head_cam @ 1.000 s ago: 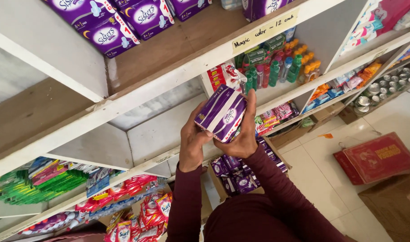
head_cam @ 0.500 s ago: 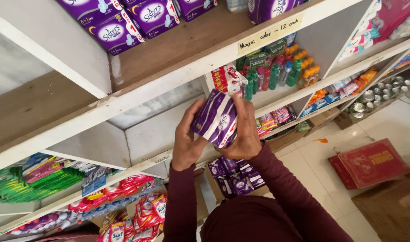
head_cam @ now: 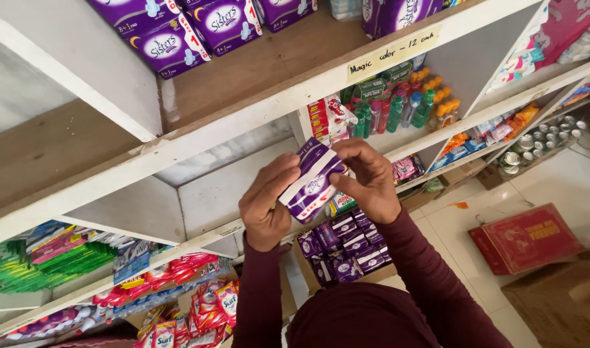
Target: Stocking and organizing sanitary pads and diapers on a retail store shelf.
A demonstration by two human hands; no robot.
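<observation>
Both of my hands hold one purple and white soft packet (head_cam: 313,182) in front of the white shelf unit. My left hand (head_cam: 267,203) grips its left side, fingers curled over the top edge. My right hand (head_cam: 369,177) clasps its right side, thumb and fingers on the upper corner. The packet is tilted with a narrow face towards me. Dark red sleeves cover both arms. Below my hands lies an open carton (head_cam: 341,248) with several more purple packets.
Purple packets (head_cam: 198,29) stand on the top wooden shelf (head_cam: 269,71). Coloured bottles (head_cam: 398,106) fill a shelf to the right. Red sachets (head_cam: 204,303) and green packs (head_cam: 43,261) lie lower left. A red box (head_cam: 527,237) sits on the tiled floor.
The packet has turned in my hands from showing its broad face to an edge-on tilt, and both hands have dropped slightly lower.
</observation>
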